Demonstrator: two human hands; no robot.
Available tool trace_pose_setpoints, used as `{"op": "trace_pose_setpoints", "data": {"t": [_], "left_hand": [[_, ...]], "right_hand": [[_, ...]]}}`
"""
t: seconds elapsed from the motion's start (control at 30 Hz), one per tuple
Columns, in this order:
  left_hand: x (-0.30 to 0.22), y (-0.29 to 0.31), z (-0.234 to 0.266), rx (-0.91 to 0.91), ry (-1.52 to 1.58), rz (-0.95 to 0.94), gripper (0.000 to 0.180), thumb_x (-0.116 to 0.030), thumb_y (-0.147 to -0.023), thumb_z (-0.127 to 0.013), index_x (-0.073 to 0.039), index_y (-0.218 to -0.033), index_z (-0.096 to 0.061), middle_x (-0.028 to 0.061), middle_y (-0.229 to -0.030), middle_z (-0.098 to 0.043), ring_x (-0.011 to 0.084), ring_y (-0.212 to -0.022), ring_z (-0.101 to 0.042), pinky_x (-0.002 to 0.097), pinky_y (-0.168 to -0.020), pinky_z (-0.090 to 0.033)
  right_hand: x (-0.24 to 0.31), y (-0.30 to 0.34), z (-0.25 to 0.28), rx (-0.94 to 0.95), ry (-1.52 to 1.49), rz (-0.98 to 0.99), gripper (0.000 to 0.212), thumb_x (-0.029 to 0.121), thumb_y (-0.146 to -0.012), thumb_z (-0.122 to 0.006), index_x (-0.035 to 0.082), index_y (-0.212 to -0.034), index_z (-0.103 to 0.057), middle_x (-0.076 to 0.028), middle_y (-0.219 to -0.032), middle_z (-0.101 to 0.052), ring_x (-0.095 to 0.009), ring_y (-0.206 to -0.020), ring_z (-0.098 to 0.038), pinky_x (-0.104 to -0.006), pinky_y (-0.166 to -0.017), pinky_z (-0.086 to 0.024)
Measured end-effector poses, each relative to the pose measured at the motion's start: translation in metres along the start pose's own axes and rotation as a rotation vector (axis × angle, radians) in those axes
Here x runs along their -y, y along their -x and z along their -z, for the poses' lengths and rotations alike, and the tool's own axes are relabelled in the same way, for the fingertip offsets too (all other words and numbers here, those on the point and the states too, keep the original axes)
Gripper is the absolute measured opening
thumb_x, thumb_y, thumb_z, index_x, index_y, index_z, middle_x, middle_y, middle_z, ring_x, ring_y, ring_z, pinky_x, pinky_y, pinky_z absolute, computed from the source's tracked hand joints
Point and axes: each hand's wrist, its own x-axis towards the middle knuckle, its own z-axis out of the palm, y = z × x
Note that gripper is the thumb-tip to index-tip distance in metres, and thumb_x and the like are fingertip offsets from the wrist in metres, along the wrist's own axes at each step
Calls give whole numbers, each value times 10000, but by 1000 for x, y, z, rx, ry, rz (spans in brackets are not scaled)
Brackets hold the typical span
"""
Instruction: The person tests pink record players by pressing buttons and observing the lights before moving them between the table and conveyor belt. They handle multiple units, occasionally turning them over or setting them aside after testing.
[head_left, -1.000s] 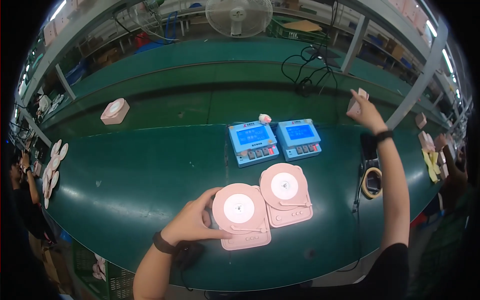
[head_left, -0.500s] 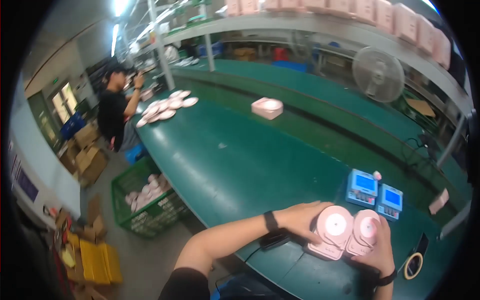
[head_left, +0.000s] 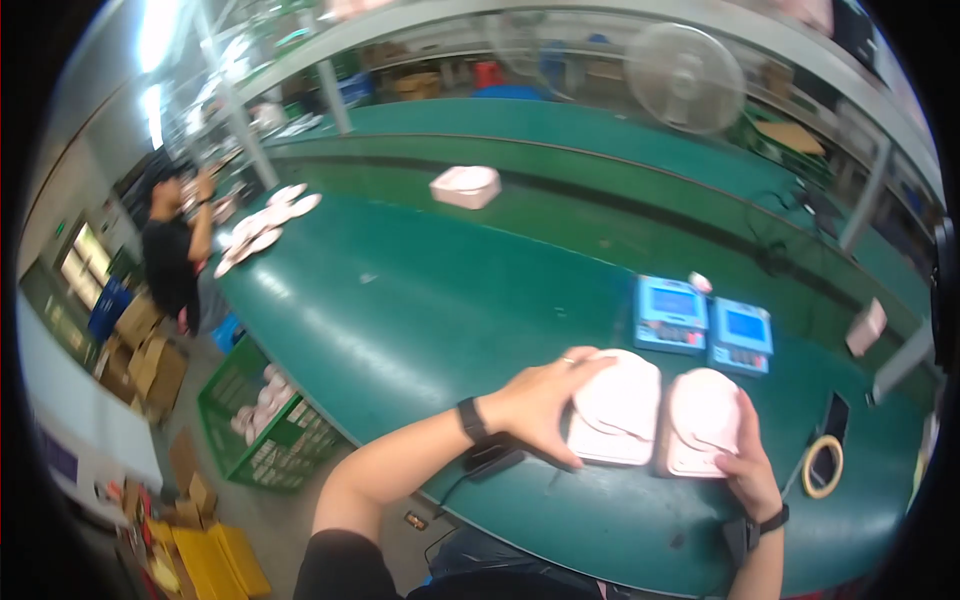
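Observation:
Two pale pink devices with rounded tops and flat front edges are on the green table in front of me. My left hand (head_left: 540, 405) is curled round the left side of the left device (head_left: 615, 415), thumb near its front corner. The right device (head_left: 703, 415) is gripped along its right side by my right hand (head_left: 752, 465), thumb at the front edge. A narrow gap separates the devices. Glare washes out most detail on their tops. Just beyond them stand two blue meters with screens, a left meter (head_left: 670, 312) and a right meter (head_left: 742, 335).
A tape roll (head_left: 808, 470) lies right of my right hand. Farther off are a pink device (head_left: 466, 187) and several pale discs (head_left: 258, 232). A green crate (head_left: 270, 445) of pale parts stands on the floor at left, near a co-worker (head_left: 172, 245). A fan (head_left: 686, 80) stands behind.
The two devices, close together before, now stand farther apart, each still in a hand. Their tops look whiter. My view has turned, shifting the surroundings left in the picture.

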Motion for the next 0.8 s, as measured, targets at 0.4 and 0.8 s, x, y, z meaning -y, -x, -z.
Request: {"op": "trace_pose_setpoints", "data": {"t": [0.4,0.8], "left_hand": [[3,-12,-3,19,11,74,1339,-518,-411,-917,-39,-1469,-253,256,-1445,-315,442,-1309,-394,454,-1058,-380],[3,-6,-1,15,-21,39,1357,-516,-420,-919,-44,-1483,-220,250,-1455,-297,430,-1313,-395,448,-1059,-381]], "right_hand": [[-4,-5,12,100,196,38,997,-28,-698,-668,86,-1526,-126,-136,-1587,-94,-249,-1469,-105,-346,-1182,-94],[-12,-1,1,21,202,86,852,-1,-747,-645,149,-1503,-281,-200,-1581,-98,-308,-1485,-62,-393,-1172,-138]]}}
